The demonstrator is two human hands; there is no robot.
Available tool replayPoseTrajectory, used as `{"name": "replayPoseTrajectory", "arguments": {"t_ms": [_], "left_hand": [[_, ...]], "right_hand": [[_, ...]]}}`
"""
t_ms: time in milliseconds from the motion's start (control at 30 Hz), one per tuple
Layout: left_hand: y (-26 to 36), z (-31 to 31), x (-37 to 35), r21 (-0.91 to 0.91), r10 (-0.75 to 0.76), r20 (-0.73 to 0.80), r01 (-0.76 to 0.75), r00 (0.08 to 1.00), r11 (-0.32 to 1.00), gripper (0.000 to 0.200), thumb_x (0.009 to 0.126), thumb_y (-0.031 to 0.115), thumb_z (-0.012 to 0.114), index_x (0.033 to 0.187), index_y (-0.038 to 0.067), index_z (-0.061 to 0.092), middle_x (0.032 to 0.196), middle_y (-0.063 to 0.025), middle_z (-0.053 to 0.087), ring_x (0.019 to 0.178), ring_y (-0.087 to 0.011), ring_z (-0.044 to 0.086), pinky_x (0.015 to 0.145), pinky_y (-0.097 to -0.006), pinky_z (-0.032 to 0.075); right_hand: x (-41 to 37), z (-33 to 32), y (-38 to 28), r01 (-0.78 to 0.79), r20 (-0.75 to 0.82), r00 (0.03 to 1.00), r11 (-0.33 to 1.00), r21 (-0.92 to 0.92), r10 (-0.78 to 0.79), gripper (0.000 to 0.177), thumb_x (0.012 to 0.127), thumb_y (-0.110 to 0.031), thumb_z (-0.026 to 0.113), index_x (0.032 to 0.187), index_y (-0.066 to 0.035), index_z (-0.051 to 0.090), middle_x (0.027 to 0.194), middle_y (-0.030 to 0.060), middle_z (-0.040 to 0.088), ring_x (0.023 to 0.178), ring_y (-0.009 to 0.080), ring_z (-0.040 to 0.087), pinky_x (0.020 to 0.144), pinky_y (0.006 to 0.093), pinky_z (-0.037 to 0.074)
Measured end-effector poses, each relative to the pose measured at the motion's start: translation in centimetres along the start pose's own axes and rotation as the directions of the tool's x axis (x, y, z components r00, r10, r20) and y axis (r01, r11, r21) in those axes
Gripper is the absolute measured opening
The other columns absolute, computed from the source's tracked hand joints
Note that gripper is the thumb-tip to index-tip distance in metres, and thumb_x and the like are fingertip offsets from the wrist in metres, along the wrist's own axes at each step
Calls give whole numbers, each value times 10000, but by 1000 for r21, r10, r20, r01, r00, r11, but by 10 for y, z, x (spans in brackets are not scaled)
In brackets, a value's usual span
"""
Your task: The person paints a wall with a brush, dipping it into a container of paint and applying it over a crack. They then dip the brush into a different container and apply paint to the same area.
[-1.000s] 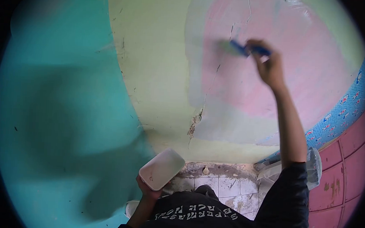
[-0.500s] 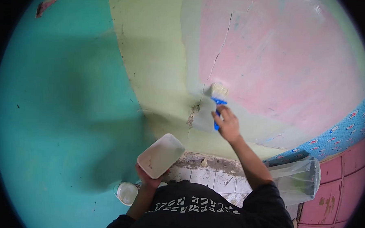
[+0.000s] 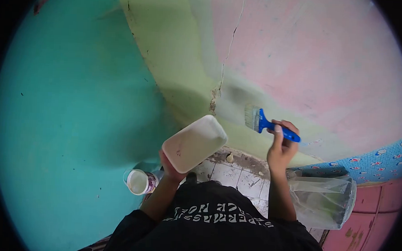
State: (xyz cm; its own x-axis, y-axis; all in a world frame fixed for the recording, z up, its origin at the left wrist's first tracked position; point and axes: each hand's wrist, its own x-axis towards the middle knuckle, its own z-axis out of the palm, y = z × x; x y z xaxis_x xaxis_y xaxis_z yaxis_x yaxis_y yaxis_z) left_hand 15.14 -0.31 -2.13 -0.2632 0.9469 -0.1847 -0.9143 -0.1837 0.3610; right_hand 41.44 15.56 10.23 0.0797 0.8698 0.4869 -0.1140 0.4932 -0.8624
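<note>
My right hand [image 3: 284,140] grips the blue handle of a flat paintbrush [image 3: 266,122]. Its pale bristles point left, apart from the wall as far as I can see. In my left hand [image 3: 171,167] is a whitish rectangular plastic tub [image 3: 195,143], tilted so that its inside faces me. A thin wet-looking layer coats the tub's bottom. Behind the brush stands the wall [image 3: 293,57], pinkish-white over light green, with a long crack [image 3: 230,46] running down to a crumbled patch [image 3: 214,101].
A teal wall [image 3: 76,97] fills the left side. Low on the left is a white paint bucket [image 3: 140,182]. On the right stand a plastic-covered container [image 3: 323,198], blue patterned wall covering [image 3: 370,162] and a pink panelled surface [image 3: 362,222]. White floor tiles [image 3: 228,175] lie below.
My right hand has drawn the brush down and right, off the wall, and turned it from upright to sideways. My left hand has brought the tub up and right, closer to the brush.
</note>
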Motion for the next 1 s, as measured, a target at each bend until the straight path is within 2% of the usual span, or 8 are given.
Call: {"name": "replayPoseTrajectory", "arguments": {"t_ms": [200, 333, 433, 500, 567, 667, 800, 1000], "left_hand": [[-40, 30, 10, 85, 14, 166, -28, 986, 996, 855, 952, 760, 355, 1516, 126, 461, 1488, -145, 530, 1297, -438, 573, 935, -655, 548], [-67, 42, 13, -9, -48, 200, 51, 979, 999, 824, 979, 686, 290, 1531, 99, 463, 1484, -114, 554, 1352, -341, 555, 1110, -527, 469], [-83, 53, 13, 21, -66, 183, 63, 981, 998, 810, 984, 665, 311, 1561, 109, 428, 1532, -113, 514, 1388, -342, 522, 1139, -527, 437], [-94, 66, 10, 141, -60, 29, 55, 998, 988, 800, 988, 649, 326, 1584, 120, 399, 1570, -117, 478, 1418, -340, 491, 1163, -528, 409], [-105, 60, 9, 88, -85, 51, 80, 995, 993, 795, 992, 641, 332, 1599, 129, 374, 1595, -119, 449, 1442, -342, 461, 1183, -530, 381], [-121, 57, 4, 42, -70, 79, 66, 994, 997, 788, 994, 632, 339, 1607, 137, 360, 1610, -124, 429, 1460, -348, 437, 1196, -537, 361], [-119, 68, -5, 110, -53, 65, 45, 997, 993, 780, 994, 618, 343, 1609, 138, 355, 1614, -134, 419, 1470, -350, 424, 1203, -545, 349], [-125, 66, -10, -46, -16, 187, 25, 982, 999, 762, 1006, 594, 344, 1611, 132, 343, 1598, -145, 433, 1451, -344, 445, 1194, -531, 363]], "right_hand": [[-3, -27, -40, 82, -50, 996, 991, 103, -77, 180, 1020, 4, 571, 1181, 49, 505, 1090, 255, 674, 960, 282, 715, 803, 369, 632], [-17, -39, -47, 81, 87, 992, 993, 81, -88, 200, 986, 37, 613, 1162, 38, 517, 1073, 253, 695, 955, 271, 724, 802, 337, 608], [-23, -47, -45, 215, 308, 941, 949, -229, -139, 168, 1007, 26, 602, 1147, 12, 510, 1057, 216, 714, 881, 193, 696, 777, 299, 582], [-28, -44, -45, 103, 286, 957, 982, -161, -53, 180, 1011, 19, 601, 1159, 6, 502, 1060, 212, 717, 867, 182, 694, 770, 295, 580], [-31, -30, -45, -2, 151, 988, 999, -42, 8, 184, 960, 7, 678, 1089, 14, 547, 927, 159, 734, 743, 140, 703, 664, 269, 559], [-30, -28, -45, -81, 227, 967, 984, -158, 116, 164, 970, 7, 650, 1089, 11, 537, 886, 135, 719, 698, 119, 688, 626, 269, 556], [-38, -19, -39, -240, 226, 940, 967, -89, 254, 164, 961, -7, 640, 1084, -7, 532, 787, 93, 680, 633, 122, 668, 587, 273, 539], [-43, -7, -31, -24, 282, 951, 939, -343, 128, 229, 912, -26, 667, 1106, -40, 547, 762, 117, 651, 609, 209, 675, 609, 342, 540]]}}
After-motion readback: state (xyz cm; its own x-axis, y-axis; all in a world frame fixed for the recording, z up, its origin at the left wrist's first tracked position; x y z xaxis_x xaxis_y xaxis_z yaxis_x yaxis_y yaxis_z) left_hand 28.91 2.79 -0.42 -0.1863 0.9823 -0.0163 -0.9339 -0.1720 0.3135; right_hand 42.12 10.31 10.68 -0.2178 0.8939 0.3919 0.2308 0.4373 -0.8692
